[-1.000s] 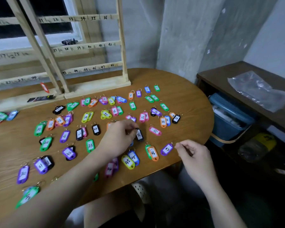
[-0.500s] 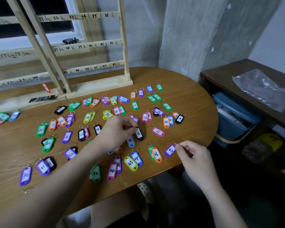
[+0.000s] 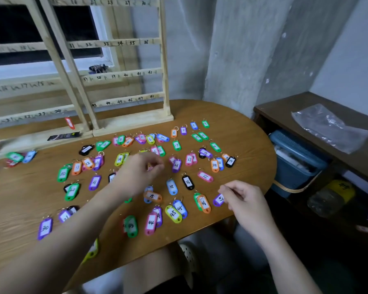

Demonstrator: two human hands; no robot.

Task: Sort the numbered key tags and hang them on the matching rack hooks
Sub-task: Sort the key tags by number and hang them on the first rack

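Key tags (image 3: 172, 186): I see dozens of coloured numbered ones spread flat over the wooden table (image 3: 238, 132) — most lie ahead of and between my two hands.
Left hand (image 3: 139, 172): fingers curled, tips pinched over something small and pink; blur hides what it is, so I cannot tell the hold.
Right hand (image 3: 245, 199): pinching the ring end of the purple tag (image 3: 218, 200) at the table's near edge.
Rack (image 3: 123, 75): stands upright at the far side — numbered wooden rails, one red tag (image 3: 69, 123) hanging low.

Two hands (image 3: 136, 175), two racks (image 3: 123, 75), dozens of tags (image 3: 188, 182).
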